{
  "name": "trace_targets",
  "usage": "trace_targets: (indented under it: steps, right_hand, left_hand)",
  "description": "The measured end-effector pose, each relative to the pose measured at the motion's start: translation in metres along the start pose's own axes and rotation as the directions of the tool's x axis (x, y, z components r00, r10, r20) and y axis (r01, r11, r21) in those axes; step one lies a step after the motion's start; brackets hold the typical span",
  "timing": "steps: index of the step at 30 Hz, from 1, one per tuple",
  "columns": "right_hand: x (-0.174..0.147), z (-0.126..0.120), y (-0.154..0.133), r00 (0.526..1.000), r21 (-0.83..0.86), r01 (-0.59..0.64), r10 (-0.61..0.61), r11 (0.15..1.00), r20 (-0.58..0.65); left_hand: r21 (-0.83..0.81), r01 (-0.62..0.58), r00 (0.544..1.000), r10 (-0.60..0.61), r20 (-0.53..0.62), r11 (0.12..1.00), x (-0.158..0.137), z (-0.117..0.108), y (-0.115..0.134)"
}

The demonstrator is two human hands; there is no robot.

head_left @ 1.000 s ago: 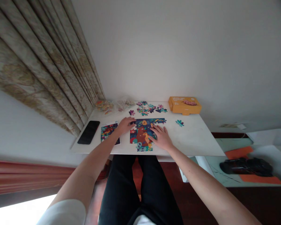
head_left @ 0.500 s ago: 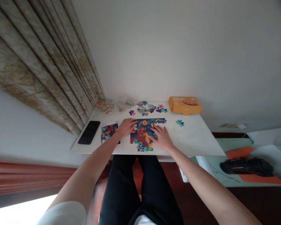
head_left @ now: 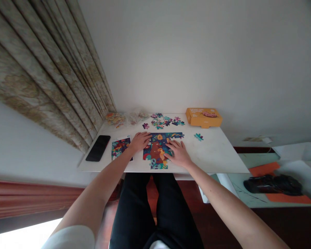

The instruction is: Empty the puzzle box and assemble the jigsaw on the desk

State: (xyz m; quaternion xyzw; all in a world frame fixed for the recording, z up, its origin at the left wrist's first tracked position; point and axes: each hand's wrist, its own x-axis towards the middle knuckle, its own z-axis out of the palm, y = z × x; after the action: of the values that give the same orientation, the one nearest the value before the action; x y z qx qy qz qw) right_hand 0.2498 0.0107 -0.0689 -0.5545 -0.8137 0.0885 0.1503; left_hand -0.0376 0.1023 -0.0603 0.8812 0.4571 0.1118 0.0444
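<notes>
**Pressing both hands on a half-built jigsaw**

Counting what sits on the white worktop (head_left: 217,152): one assembled puzzle (head_left: 159,148), one printed reference card (head_left: 120,146), one black phone (head_left: 98,147), one orange box (head_left: 203,117), one lone teal piece (head_left: 198,137) and one lone purple piece (head_left: 145,126). A scatter of loose pieces (head_left: 166,121) lies along the far edge; at this range they blur together and I cannot count them, perhaps a dozen. Two clear bags (head_left: 124,117) of further pieces seem to rest near the curtain (head_left: 49,76).

The puzzle lies between the two hands and partly under them. The left hand (head_left: 140,141) rests palm down, fingers spread flat, on the puzzle's upper left edge, gripping nothing; the card is just beside its wrist. The right hand (head_left: 179,152) lies flat and open on the puzzle's right half, fingertips pointing toward the middle, holding nothing. The teal piece is well apart to the right; the box stands beyond it at the far corner.
</notes>
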Motion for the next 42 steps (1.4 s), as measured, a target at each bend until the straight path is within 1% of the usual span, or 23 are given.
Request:
trace_targets:
  steps: [5, 11, 14, 16, 19, 22, 24, 27, 30, 32, 33, 35, 37, 38, 39, 41, 42]
  right_hand:
    - [-0.002, -0.001, 0.001, 1.0, -0.006, 0.021, -0.021, 1.0, 0.017]
    - [0.0, 0.002, 0.002, 1.0, 0.003, 0.015, -0.015, 1.0, -0.009]
    - [0.001, 0.001, 0.001, 1.0, 0.009, 0.016, -0.016, 1.0, -0.019]
    - [0.001, 0.001, 0.0, 1.0, 0.015, 0.017, -0.017, 1.0, -0.024]
    - [0.001, -0.001, 0.0, 0.999, 0.038, 0.013, -0.011, 0.999, -0.046]
    - [0.001, -0.002, 0.0, 0.991, 0.078, -0.002, 0.012, 0.997, -0.133]
    - [0.001, -0.003, 0.001, 0.979, 0.091, -0.012, 0.03, 0.996, -0.201]
    - [0.001, -0.004, 0.003, 0.961, 0.081, -0.05, 0.069, 0.995, -0.266]
    - [0.002, -0.001, 0.006, 0.943, 0.101, -0.107, 0.134, 0.989, -0.303]
    - [0.004, 0.003, 0.01, 0.921, 0.157, -0.144, 0.191, 0.977, -0.341]
    - [0.004, 0.005, 0.013, 0.902, 0.197, -0.162, 0.226, 0.967, -0.368]
    - [0.006, 0.009, 0.024, 0.847, 0.284, -0.195, 0.307, 0.939, -0.433]
    - [0.006, 0.008, 0.042, 0.782, 0.336, -0.238, 0.385, 0.911, -0.49]
    - [0.005, 0.005, 0.054, 0.755, 0.333, -0.268, 0.412, 0.904, -0.51]
    - [0.004, 0.001, 0.068, 0.739, 0.307, -0.306, 0.428, 0.901, -0.521]
    - [-0.001, -0.01, 0.099, 0.698, 0.233, -0.421, 0.477, 0.876, -0.534]
    - [-0.004, -0.016, 0.115, 0.691, 0.194, -0.472, 0.497, 0.86, -0.526]
  left_hand:
    - [-0.018, 0.005, 1.0, -0.005, 0.009, 1.0, -0.001, 0.0, 0.001]
    - [-0.016, -0.004, 1.0, 0.005, 0.028, 1.0, 0.002, -0.005, 0.001]
    - [-0.017, 0.024, 1.0, -0.023, 0.016, 1.0, 0.007, -0.007, 0.01]
    - [-0.01, 0.044, 0.999, -0.044, -0.007, 0.999, 0.007, -0.008, 0.024]
    - [0.006, 0.04, 0.999, -0.04, -0.033, 0.999, -0.001, -0.004, 0.059]
    - [0.032, 0.067, 0.997, -0.065, -0.048, 0.997, -0.015, 0.004, 0.098]
    - [0.036, 0.107, 0.993, -0.105, -0.059, 0.994, -0.026, 0.011, 0.118]
    - [0.018, 0.175, 0.982, -0.174, -0.073, 0.984, -0.036, 0.022, 0.133]
    - [-0.009, 0.207, 0.975, -0.207, -0.084, 0.978, -0.041, 0.027, 0.136]
    - [-0.025, 0.209, 0.974, -0.21, -0.088, 0.978, -0.042, 0.027, 0.136]
    - [-0.033, 0.209, 0.974, -0.211, -0.086, 0.977, -0.042, 0.026, 0.136]
    - [-0.047, 0.214, 0.973, -0.217, -0.082, 0.976, -0.041, 0.023, 0.136]
    - [-0.059, 0.211, 0.973, -0.215, -0.088, 0.976, -0.041, 0.022, 0.137]
    - [-0.064, 0.205, 0.973, -0.21, -0.1, 0.977, -0.041, 0.021, 0.137]
    - [-0.069, 0.198, 0.972, -0.205, -0.116, 0.978, -0.041, 0.022, 0.137]
    - [-0.078, 0.188, 0.969, -0.198, -0.146, 0.979, -0.042, 0.023, 0.137]
    - [-0.08, 0.188, 0.968, -0.198, -0.155, 0.979, -0.042, 0.024, 0.137]
